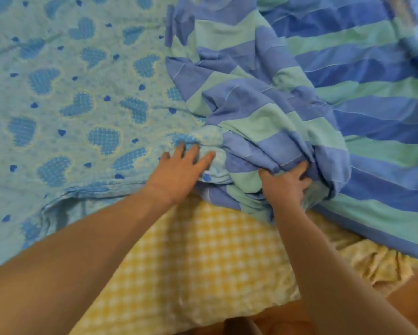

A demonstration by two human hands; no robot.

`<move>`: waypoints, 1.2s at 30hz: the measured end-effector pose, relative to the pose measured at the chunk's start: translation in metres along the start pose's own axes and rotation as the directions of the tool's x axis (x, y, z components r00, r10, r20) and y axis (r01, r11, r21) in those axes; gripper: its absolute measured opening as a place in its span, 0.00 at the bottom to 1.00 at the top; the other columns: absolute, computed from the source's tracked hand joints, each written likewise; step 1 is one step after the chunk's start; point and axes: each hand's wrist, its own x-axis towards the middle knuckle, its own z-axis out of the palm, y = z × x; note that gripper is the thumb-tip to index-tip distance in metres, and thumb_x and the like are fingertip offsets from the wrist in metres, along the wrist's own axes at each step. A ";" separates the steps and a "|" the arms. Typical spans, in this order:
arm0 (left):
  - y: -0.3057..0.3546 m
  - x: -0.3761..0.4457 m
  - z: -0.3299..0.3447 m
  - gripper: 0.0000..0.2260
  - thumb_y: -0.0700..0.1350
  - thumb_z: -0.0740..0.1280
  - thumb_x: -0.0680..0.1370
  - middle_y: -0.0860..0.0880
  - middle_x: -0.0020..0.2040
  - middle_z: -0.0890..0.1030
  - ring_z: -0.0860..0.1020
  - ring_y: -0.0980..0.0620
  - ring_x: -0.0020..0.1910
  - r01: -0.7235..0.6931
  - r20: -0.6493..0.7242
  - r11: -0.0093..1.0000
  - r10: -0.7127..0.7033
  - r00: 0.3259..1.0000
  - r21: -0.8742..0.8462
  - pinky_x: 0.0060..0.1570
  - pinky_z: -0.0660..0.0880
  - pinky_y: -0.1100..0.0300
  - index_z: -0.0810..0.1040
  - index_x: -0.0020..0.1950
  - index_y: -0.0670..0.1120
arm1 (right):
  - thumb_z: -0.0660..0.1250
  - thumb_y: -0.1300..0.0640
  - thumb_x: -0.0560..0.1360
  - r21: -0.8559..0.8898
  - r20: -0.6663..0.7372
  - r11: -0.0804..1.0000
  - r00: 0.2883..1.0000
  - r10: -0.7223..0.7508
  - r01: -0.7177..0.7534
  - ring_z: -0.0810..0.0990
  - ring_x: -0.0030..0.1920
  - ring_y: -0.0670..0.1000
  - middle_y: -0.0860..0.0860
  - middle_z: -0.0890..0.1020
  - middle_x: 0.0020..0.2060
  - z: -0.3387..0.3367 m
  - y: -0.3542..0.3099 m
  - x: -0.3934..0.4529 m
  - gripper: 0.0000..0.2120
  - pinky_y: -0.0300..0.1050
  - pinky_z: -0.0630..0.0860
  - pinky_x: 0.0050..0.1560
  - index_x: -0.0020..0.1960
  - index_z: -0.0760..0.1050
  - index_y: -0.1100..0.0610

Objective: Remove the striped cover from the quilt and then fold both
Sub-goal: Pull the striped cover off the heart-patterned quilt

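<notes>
Head view shows, nearest, a yellow checked sheet (203,257) under both forearms. Above it, the left hand (179,172) lies flat with straight, spread fingers, pressing on the near edge of the quilt (70,97), which has blue hearts and is spread over the left side. Just beside it, the right hand (286,187) has its fingers curled into a bunched fold of the striped cover (348,93) and grips it. The cover, in blue and green stripes, is gathered at the middle and extends to the far right
</notes>
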 end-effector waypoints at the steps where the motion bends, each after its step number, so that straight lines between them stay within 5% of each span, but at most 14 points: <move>1: -0.004 0.003 -0.012 0.27 0.46 0.61 0.80 0.43 0.72 0.67 0.71 0.37 0.67 -0.017 0.031 0.998 0.019 0.999 -0.054 0.57 0.75 0.41 0.57 0.78 0.54 | 0.68 0.45 0.76 0.018 0.030 0.997 0.997 -0.071 0.070 0.62 0.72 0.66 0.62 0.54 0.76 0.007 -0.001 0.002 0.46 0.60 0.66 0.66 0.80 0.40 0.54; 5: -0.010 -0.007 -0.044 0.17 0.44 0.64 0.77 0.45 0.56 0.75 0.79 0.40 0.53 0.064 0.035 0.987 -0.059 0.998 -0.145 0.46 0.76 0.47 0.70 0.66 0.50 | 0.60 0.58 0.81 -0.091 0.071 0.956 0.959 -0.273 0.279 0.75 0.59 0.67 0.62 0.73 0.66 -0.007 0.019 0.013 0.24 0.57 0.72 0.50 0.75 0.58 0.55; 8: 0.011 -0.021 -0.039 0.27 0.55 0.66 0.76 0.46 0.66 0.67 0.71 0.40 0.64 0.046 0.042 0.978 -0.038 0.998 -0.203 0.51 0.78 0.44 0.63 0.73 0.54 | 0.59 0.64 0.78 -0.301 0.090 0.847 0.897 -0.433 0.438 0.77 0.53 0.65 0.63 0.78 0.53 -0.048 0.042 0.014 0.11 0.54 0.71 0.47 0.59 0.71 0.62; 11: 0.050 -0.011 -0.028 0.41 0.62 0.68 0.73 0.44 0.76 0.56 0.58 0.37 0.74 0.076 0.134 0.989 -0.059 0.989 -0.127 0.66 0.67 0.39 0.49 0.80 0.57 | 0.63 0.68 0.72 -0.292 0.024 0.855 0.897 -0.442 0.429 0.76 0.45 0.65 0.62 0.78 0.42 -0.089 0.055 0.012 0.05 0.52 0.63 0.40 0.46 0.70 0.61; 14: 0.072 0.012 -0.020 0.45 0.52 0.74 0.70 0.37 0.76 0.59 0.57 0.33 0.75 0.233 0.096 0.970 -0.225 0.970 -0.073 0.70 0.60 0.39 0.52 0.80 0.53 | 0.64 0.66 0.71 -0.163 -0.047 0.897 0.905 -0.423 0.411 0.73 0.40 0.60 0.52 0.74 0.36 -0.105 0.042 0.009 0.08 0.47 0.59 0.39 0.47 0.71 0.57; 17: 0.068 0.030 -0.031 0.29 0.42 0.76 0.64 0.39 0.58 0.74 0.75 0.34 0.55 0.283 0.035 0.954 -0.281 0.959 -0.103 0.47 0.76 0.42 0.73 0.64 0.47 | 0.64 0.64 0.72 -0.032 0.034 0.883 0.884 -0.467 0.468 0.71 0.35 0.51 0.46 0.74 0.36 -0.099 0.024 -0.001 0.14 0.48 0.61 0.38 0.49 0.66 0.48; 21: 0.042 0.017 -0.080 0.14 0.42 0.70 0.67 0.42 0.44 0.78 0.79 0.36 0.40 0.208 -0.083 0.969 -0.220 0.972 -0.130 0.34 0.73 0.48 0.74 0.51 0.45 | 0.59 0.66 0.73 -0.353 0.087 0.796 0.864 -0.495 0.492 0.78 0.41 0.65 0.57 0.78 0.42 -0.145 0.074 0.039 0.09 0.53 0.71 0.39 0.48 0.66 0.54; 23: 0.028 0.003 -0.106 0.12 0.47 0.67 0.69 0.42 0.44 0.79 0.80 0.36 0.42 0.234 -0.030 0.951 -0.245 0.969 -0.202 0.37 0.70 0.51 0.75 0.51 0.47 | 0.62 0.66 0.71 -0.515 0.026 0.809 0.949 -0.315 0.283 0.80 0.43 0.70 0.65 0.79 0.43 -0.194 0.126 0.104 0.10 0.57 0.74 0.41 0.49 0.66 0.57; 26: 0.008 0.011 -0.117 0.06 0.41 0.68 0.72 0.47 0.41 0.79 0.79 0.39 0.46 0.458 0.185 0.775 -0.420 0.888 -0.436 0.40 0.68 0.55 0.77 0.47 0.49 | 0.66 0.52 0.59 -0.358 -0.151 0.931 0.988 0.017 -0.071 0.80 0.48 0.70 0.64 0.78 0.42 -0.249 0.176 0.209 0.20 0.59 0.78 0.43 0.49 0.69 0.59; 29: 0.001 0.025 -0.100 0.09 0.41 0.69 0.73 0.45 0.47 0.80 0.78 0.39 0.52 0.601 0.182 0.506 -0.652 0.736 -0.619 0.45 0.71 0.52 0.76 0.51 0.49 | 0.64 0.58 0.67 -0.263 -0.227 0.962 0.974 0.009 -0.070 0.75 0.56 0.68 0.67 0.74 0.53 -0.244 0.109 0.184 0.22 0.59 0.73 0.54 0.59 0.71 0.65; 32: 0.026 0.017 -0.066 0.21 0.44 0.70 0.73 0.35 0.66 0.70 0.70 0.32 0.62 0.658 -0.157 0.626 -0.763 0.627 -0.419 0.57 0.70 0.38 0.71 0.64 0.41 | 0.62 0.61 0.69 -0.320 -0.295 0.903 0.875 -0.384 0.288 0.68 0.63 0.66 0.67 0.68 0.65 -0.197 0.071 0.129 0.27 0.58 0.63 0.64 0.68 0.67 0.61; 34: 0.048 0.013 -0.042 0.24 0.48 0.68 0.72 0.35 0.71 0.66 0.68 0.31 0.66 0.555 -0.281 0.765 -0.639 0.716 -0.326 0.62 0.67 0.36 0.70 0.66 0.42 | 0.67 0.55 0.70 -0.414 -0.131 0.751 0.783 -0.608 0.514 0.62 0.69 0.65 0.65 0.63 0.71 -0.149 0.077 0.095 0.32 0.60 0.59 0.69 0.73 0.65 0.58; 36: 0.059 0.008 -0.021 0.31 0.55 0.67 0.72 0.38 0.75 0.61 0.62 0.32 0.72 0.488 -0.171 0.843 -0.528 0.832 -0.225 0.68 0.60 0.35 0.66 0.73 0.47 | 0.71 0.45 0.69 -0.462 0.065 0.652 0.756 -0.652 0.602 0.58 0.73 0.66 0.62 0.58 0.75 -0.112 0.084 0.081 0.42 0.66 0.60 0.69 0.78 0.58 0.54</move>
